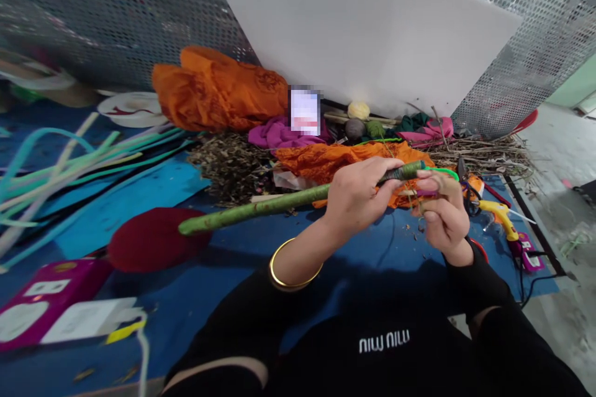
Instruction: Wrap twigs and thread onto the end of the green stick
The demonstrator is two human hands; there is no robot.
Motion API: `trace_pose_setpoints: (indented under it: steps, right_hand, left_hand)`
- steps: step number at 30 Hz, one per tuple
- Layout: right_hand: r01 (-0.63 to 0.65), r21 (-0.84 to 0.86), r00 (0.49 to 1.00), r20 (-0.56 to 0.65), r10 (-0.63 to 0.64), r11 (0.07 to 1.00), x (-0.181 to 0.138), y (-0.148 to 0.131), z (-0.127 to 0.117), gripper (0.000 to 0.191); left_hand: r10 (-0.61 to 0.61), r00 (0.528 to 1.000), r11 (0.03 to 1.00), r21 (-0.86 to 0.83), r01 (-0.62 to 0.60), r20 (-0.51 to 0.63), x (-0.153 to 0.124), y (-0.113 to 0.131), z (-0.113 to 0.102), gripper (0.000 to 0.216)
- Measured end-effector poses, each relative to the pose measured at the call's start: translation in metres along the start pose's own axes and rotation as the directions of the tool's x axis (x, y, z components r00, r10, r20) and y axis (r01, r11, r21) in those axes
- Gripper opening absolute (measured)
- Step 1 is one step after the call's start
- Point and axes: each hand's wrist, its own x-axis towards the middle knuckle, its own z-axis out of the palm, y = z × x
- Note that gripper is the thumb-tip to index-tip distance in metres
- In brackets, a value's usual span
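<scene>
My left hand [356, 195] is closed around a long green-wrapped stick [261, 206] near its right end; a gold bangle sits on that wrist. The stick runs down to the left, its far end over a dark red felt oval [149, 239]. My right hand [442, 211] pinches the stick's dark-wound tip together with a bright green strand [442, 170] that loops over its fingers. Both hands hover above a blue mat [139, 198].
Orange cloth [218, 90], magenta cloth [274, 133], dried twigs [479, 152] and yarn balls [358, 110] lie behind. A yellow glue gun [500, 217] and scissors [465, 189] sit at right. Green and teal strips [69, 164] at left, a purple power strip [41, 301] lower left.
</scene>
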Motion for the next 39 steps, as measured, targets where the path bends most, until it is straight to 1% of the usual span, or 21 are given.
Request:
trace_pose_setpoints:
  steps: [2,4,6,8,12,16,17,19,21,24,26,29,32,35,37,39]
  right_hand:
    - [-0.12,0.193,0.992,0.049,0.112,0.974,-0.004,0.003,0.006,0.043]
    - [-0.193,0.372,0.981,0.073,0.178,0.908,-0.005,0.006,0.012,0.041]
    - [-0.189,0.489,0.981,0.063,0.182,0.851,-0.005,0.007,0.017,0.036]
    - [-0.15,0.521,0.988,0.055,0.143,0.84,-0.004,0.007,0.019,0.031]
    - [-0.09,0.393,0.995,0.072,0.066,0.915,-0.004,0.008,0.015,0.026]
    - [-0.048,0.259,0.998,0.05,0.036,0.965,-0.003,0.008,0.01,0.028]
    - [-0.029,0.223,0.998,0.058,0.016,0.974,-0.002,0.007,0.01,0.029]
    - [0.047,0.14,0.994,0.095,-0.06,0.989,0.002,0.003,0.009,0.029]
    - [0.157,0.042,0.977,0.139,-0.161,0.987,0.005,0.0,0.01,0.028]
    - [0.305,-0.116,0.941,0.188,-0.28,0.945,0.008,-0.004,0.012,0.025]
    - [0.364,-0.197,0.922,0.212,-0.323,0.911,0.008,-0.005,0.013,0.024]
    - [0.391,-0.273,0.913,0.237,-0.333,0.879,0.006,-0.005,0.013,0.026]
    - [0.392,-0.295,0.914,0.237,-0.33,0.872,0.004,-0.003,0.015,0.027]
    - [0.378,-0.251,0.918,0.229,-0.325,0.891,0.005,-0.003,0.016,0.024]
    - [0.32,-0.154,0.934,0.218,-0.283,0.935,0.009,-0.005,0.012,0.022]
    - [0.197,-0.019,0.962,0.196,-0.189,0.98,0.013,-0.007,0.004,0.024]
  left_hand:
    - [0.01,1.0,1.0,0.002,-0.01,-0.005,-0.001,-0.001,0.003,0.021]
    - [0.015,1.0,1.0,0.011,-0.015,0.001,-0.002,-0.002,0.006,0.021]
    - [0.001,1.0,1.0,0.023,-0.002,0.028,-0.002,-0.003,0.008,0.022]
    - [-0.032,0.997,0.999,0.022,0.03,0.07,-0.001,-0.003,0.01,0.023]
    - [-0.091,0.985,0.995,-0.026,0.096,0.147,0.002,-0.006,0.009,0.025]
    - [-0.091,0.971,0.99,-0.081,0.111,0.223,0.004,-0.009,0.005,0.033]
    - [-0.092,0.966,0.99,-0.085,0.115,0.241,0.005,-0.009,0.004,0.035]
    - [-0.106,0.961,0.99,-0.067,0.126,0.255,0.005,-0.009,0.004,0.038]
    - [-0.133,0.958,0.99,-0.013,0.141,0.255,0.005,-0.008,0.005,0.036]
    - [-0.144,0.958,0.989,0.062,0.132,0.248,0.004,-0.005,0.009,0.03]
    - [-0.124,0.964,0.991,0.086,0.107,0.237,0.003,-0.005,0.013,0.03]
    - [-0.096,0.967,0.991,0.111,0.072,0.234,0.001,-0.007,0.02,0.031]
    - [-0.094,0.962,0.99,0.123,0.065,0.255,-0.001,-0.011,0.027,0.032]
    - [-0.104,0.956,0.99,0.124,0.072,0.275,-0.002,-0.014,0.031,0.032]
    - [-0.104,0.955,0.991,0.116,0.074,0.278,-0.002,-0.015,0.032,0.033]
    - [-0.097,0.955,0.992,0.099,0.072,0.28,-0.002,-0.015,0.032,0.034]
